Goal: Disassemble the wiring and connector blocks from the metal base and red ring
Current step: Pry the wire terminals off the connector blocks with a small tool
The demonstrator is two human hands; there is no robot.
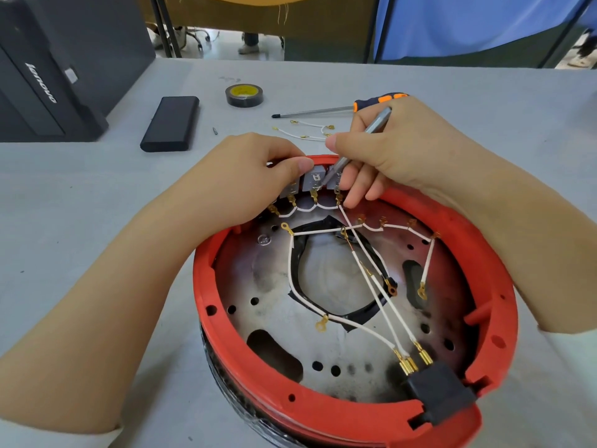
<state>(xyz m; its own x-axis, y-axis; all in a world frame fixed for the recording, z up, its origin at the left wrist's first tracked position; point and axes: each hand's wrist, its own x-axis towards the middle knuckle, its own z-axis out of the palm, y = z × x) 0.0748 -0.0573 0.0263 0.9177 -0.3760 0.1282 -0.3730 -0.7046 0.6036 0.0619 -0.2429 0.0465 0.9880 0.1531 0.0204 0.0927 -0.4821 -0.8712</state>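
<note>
Your right hand [387, 147] pinches the silver tool [355, 147], shaft slanting toward 7 o'clock into the connector blocks [311, 181]; your left hand [255, 169] grips them at the red ring's [258, 367] 12 o'clock.

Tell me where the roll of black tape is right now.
In the head view, the roll of black tape lies flat on the grey table, beyond the left hand, between the black power bank and the orange-handled screwdriver.
</note>
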